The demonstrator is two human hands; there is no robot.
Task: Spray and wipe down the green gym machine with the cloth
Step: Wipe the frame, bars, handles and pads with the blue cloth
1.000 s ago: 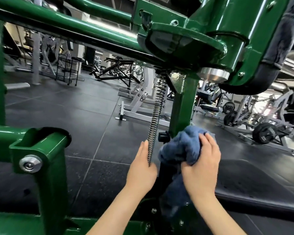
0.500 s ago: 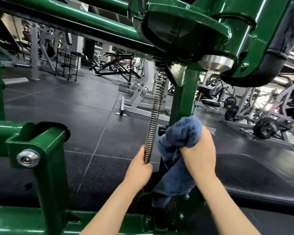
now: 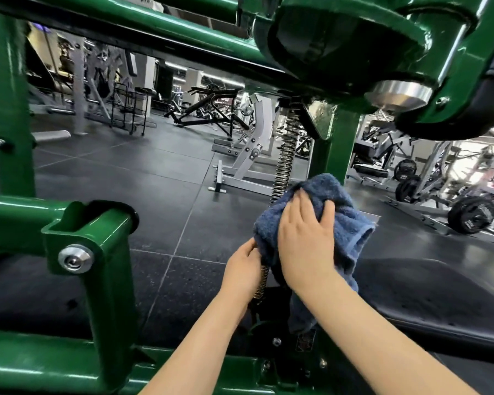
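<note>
A glossy green steel gym machine frame (image 3: 335, 143) fills the view: thick tubes cross overhead, a bracket w/ a silver bolt stands at left, and a base rail runs along the bottom. A dark speckled rubber floor (image 3: 143, 195) lies open beyond the frame, w/ a grey metal bench stand (image 3: 240, 169) further back and black weight plates (image 3: 468, 215) on racks at far right. A black padded seat (image 3: 428, 303) sits low right, just beside the arms. A long coiled steel spring (image 3: 285, 155) runs down beside the green upright post. A blue terry cloth (image 3: 351, 220) is bunched around the spring's lower part. The right hand (image 3: 305, 240) presses flat on the cloth, fingers spread and slightly bent over it. The left hand (image 3: 244, 269) grips the spring near its lower end, just under the cloth edge.
</note>
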